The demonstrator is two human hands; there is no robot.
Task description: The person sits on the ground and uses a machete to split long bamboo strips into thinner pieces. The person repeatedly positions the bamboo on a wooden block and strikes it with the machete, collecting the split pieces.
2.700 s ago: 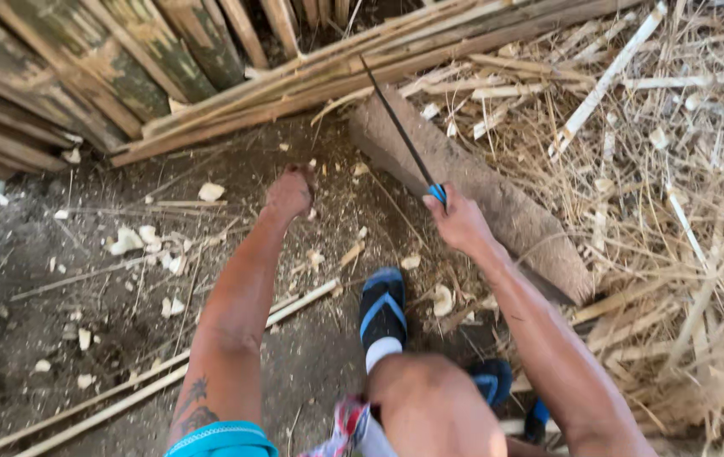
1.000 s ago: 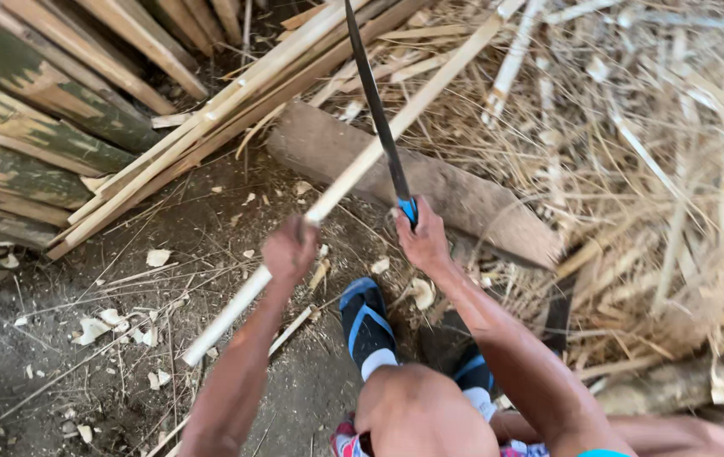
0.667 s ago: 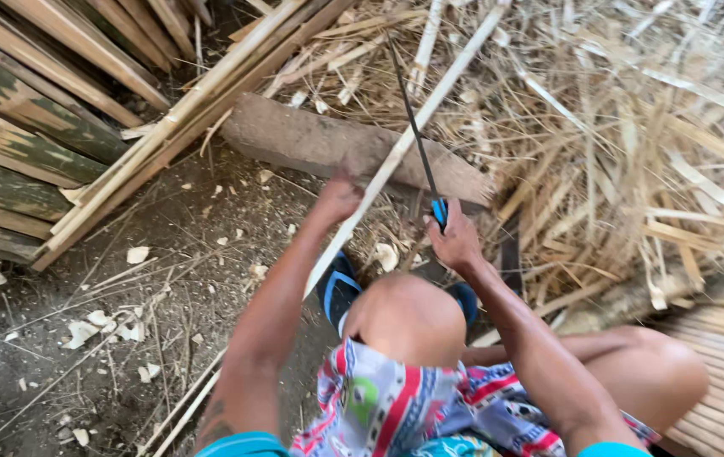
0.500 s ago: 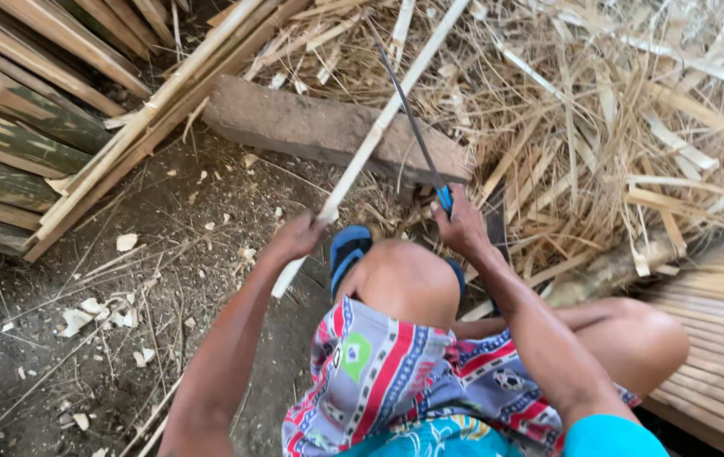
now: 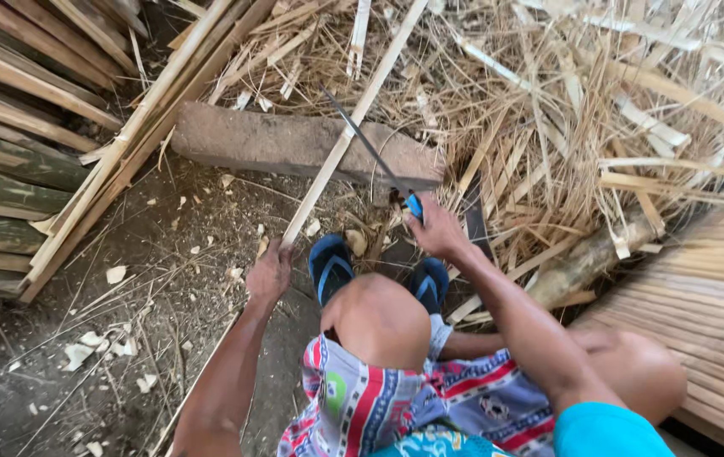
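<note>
Bamboo strip [image 5: 353, 118] is lying diagonally across the wooden block [image 5: 294, 145], its upper end running out of view at the top edge and its lower end sitting in the left hand [image 5: 269, 275], which is closing around it. Long knife [image 5: 370, 152] is resting with its blade against the strip, just above the block; the right hand [image 5: 436, 230] is gripping its blue handle [image 5: 414, 205] tightly. Whether the edge is biting into the strip is unclear, as the blade is thin here. Blue sandals [image 5: 332, 264] are sitting on the dirt floor [image 5: 159, 279] just below the block. Split bamboo shavings [image 5: 582, 110] are piling up to the right; whole bamboo poles [image 5: 15, 152] are stacking along the left.
</note>
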